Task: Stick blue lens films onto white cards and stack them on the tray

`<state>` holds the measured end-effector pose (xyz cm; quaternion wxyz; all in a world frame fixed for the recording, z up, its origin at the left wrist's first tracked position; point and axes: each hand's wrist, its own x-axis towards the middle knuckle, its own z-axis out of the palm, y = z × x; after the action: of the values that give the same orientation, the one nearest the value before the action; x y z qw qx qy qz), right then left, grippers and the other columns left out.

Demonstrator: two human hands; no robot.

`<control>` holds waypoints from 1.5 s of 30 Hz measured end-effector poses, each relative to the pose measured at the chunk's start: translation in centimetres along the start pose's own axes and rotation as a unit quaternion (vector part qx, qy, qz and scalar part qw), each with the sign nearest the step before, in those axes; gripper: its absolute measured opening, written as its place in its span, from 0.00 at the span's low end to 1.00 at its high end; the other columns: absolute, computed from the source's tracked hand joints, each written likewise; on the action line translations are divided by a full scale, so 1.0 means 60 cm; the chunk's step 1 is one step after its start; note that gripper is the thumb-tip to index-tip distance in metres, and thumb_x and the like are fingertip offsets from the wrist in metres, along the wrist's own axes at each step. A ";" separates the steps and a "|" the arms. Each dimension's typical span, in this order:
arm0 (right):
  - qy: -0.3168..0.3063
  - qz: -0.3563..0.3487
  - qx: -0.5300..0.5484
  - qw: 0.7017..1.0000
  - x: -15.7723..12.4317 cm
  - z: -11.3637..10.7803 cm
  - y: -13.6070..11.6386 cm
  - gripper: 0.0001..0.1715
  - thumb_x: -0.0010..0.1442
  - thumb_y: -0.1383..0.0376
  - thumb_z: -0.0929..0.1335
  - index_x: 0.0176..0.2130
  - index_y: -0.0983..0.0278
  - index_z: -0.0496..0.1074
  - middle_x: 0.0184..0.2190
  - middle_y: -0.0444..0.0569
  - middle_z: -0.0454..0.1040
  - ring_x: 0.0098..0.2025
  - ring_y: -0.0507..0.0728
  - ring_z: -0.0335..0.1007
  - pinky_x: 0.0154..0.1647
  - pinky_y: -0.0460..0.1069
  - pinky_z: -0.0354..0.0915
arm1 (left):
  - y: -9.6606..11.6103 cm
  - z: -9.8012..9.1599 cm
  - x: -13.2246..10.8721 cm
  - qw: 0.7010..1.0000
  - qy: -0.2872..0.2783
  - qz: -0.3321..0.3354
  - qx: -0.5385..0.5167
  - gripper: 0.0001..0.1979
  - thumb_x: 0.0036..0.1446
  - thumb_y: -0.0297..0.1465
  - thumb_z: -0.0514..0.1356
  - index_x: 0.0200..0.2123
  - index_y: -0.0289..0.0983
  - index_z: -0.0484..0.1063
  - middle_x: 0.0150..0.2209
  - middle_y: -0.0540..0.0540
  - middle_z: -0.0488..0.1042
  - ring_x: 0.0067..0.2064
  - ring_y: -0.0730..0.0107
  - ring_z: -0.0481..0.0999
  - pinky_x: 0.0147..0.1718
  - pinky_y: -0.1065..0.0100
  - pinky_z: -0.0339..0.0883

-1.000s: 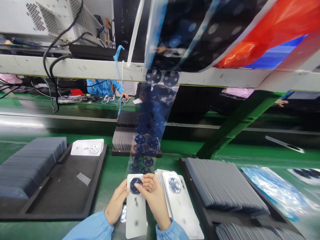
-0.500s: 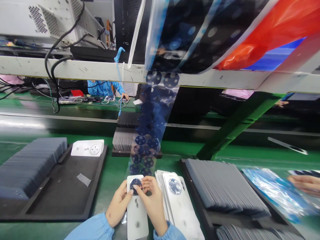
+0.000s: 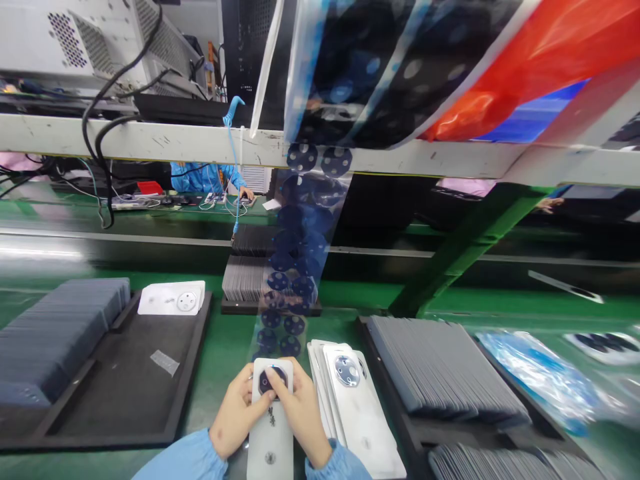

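A white phone back cover [image 3: 271, 433] with dark lettering is gripped from both sides, its upper end between my hands. My left hand [image 3: 240, 410] is closed round the left edge, thumb on the front face. From the right, my right hand [image 3: 301, 407] closes round the cover, and its thumb presses on the round dark camera-ring sticker [image 3: 273, 381], hiding part of it. Just right of my hands lies a fanned pile of white back covers [image 3: 357, 413] with round camera areas. Behind my hands hangs a clear strip of round dark stickers [image 3: 293, 287].
At left is a black tray [image 3: 115, 393] with grey sheets [image 3: 65, 340] and white covers [image 3: 170, 299]. Another tray of grey sheets [image 3: 445, 370] stands at right, beside crumpled clear film [image 3: 540, 380]. A white shelf beam [image 3: 190, 143] crosses overhead; a co-worker's blue sleeve [image 3: 200, 177] shows beyond.
Both my thumbs have moved onto the camera area, the right one now pressing the sticker. The cover sits slightly lower. At far right, another person's hand has left the view.
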<state>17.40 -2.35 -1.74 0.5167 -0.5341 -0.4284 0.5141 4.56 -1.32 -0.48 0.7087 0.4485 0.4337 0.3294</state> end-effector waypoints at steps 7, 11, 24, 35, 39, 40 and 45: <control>-0.087 0.013 0.073 0.993 0.005 -0.015 0.002 0.25 0.60 0.48 0.64 0.46 0.65 0.65 0.39 0.47 0.70 0.40 0.50 0.67 0.42 0.42 0.63 | 0.003 -0.010 0.000 0.999 -0.005 -0.006 -0.043 0.34 0.44 0.41 0.68 0.49 0.34 0.56 0.29 0.46 0.74 0.27 0.73 0.74 0.27 0.73 0.70; -0.187 0.045 0.141 0.971 0.007 -0.021 0.003 0.34 0.57 0.52 0.69 0.56 0.60 0.55 0.45 0.49 0.69 0.43 0.52 0.69 0.43 0.44 0.65 | 0.015 -0.012 -0.005 0.998 -0.001 -0.017 -0.068 0.34 0.43 0.41 0.68 0.48 0.34 0.56 0.27 0.45 0.75 0.24 0.71 0.74 0.24 0.72 0.69; -0.080 0.018 0.052 0.995 0.005 -0.029 0.005 0.40 0.52 0.49 0.69 0.56 0.61 0.52 0.52 0.54 0.64 0.51 0.57 0.67 0.56 0.54 0.63 | 0.160 -0.127 -0.072 0.972 0.209 0.097 -0.036 0.30 0.44 0.41 0.67 0.49 0.37 0.63 0.42 0.42 0.75 0.35 0.66 0.77 0.33 0.71 0.71; -0.115 -0.051 -0.353 0.927 -0.022 -0.007 0.006 0.29 0.51 0.57 0.68 0.53 0.55 0.65 0.59 0.43 0.57 0.63 0.58 0.47 0.66 0.55 0.49 | 0.134 -0.342 -0.044 0.837 0.329 0.026 0.436 0.27 0.49 0.39 0.55 0.51 0.31 0.64 0.41 0.39 0.76 0.43 0.59 0.76 0.46 0.61 0.69; -0.208 0.011 -0.464 0.861 -0.030 0.011 0.007 0.50 0.43 0.56 0.74 0.62 0.56 0.58 0.67 0.43 0.37 0.69 0.63 0.30 0.70 0.59 0.38 | 0.122 -0.354 -0.002 0.761 0.326 0.072 0.556 0.33 0.46 0.33 0.59 0.57 0.30 0.59 0.59 0.32 0.59 0.63 0.48 0.57 0.62 0.50 0.50; -0.223 0.010 -0.479 0.849 -0.028 0.014 0.014 0.53 0.41 0.54 0.75 0.63 0.57 0.56 0.67 0.44 0.33 0.69 0.64 0.27 0.71 0.59 0.36 | 0.127 -0.354 0.008 0.744 0.318 0.089 0.581 0.34 0.47 0.32 0.59 0.59 0.31 0.57 0.63 0.33 0.53 0.65 0.49 0.52 0.64 0.49 0.45; -0.275 -0.057 -0.437 0.854 -0.002 0.011 0.074 0.48 0.46 0.43 0.72 0.60 0.58 0.61 0.66 0.46 0.38 0.69 0.65 0.31 0.70 0.63 0.34 | 0.162 -0.361 0.066 0.701 0.258 0.119 0.654 0.33 0.49 0.31 0.61 0.60 0.40 0.57 0.66 0.41 0.46 0.67 0.54 0.49 0.66 0.50 0.41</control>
<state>16.37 -2.87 -6.10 0.1196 -0.5164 -0.7634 0.3692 -14.31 13.39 2.42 0.0525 0.7446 0.6489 0.1474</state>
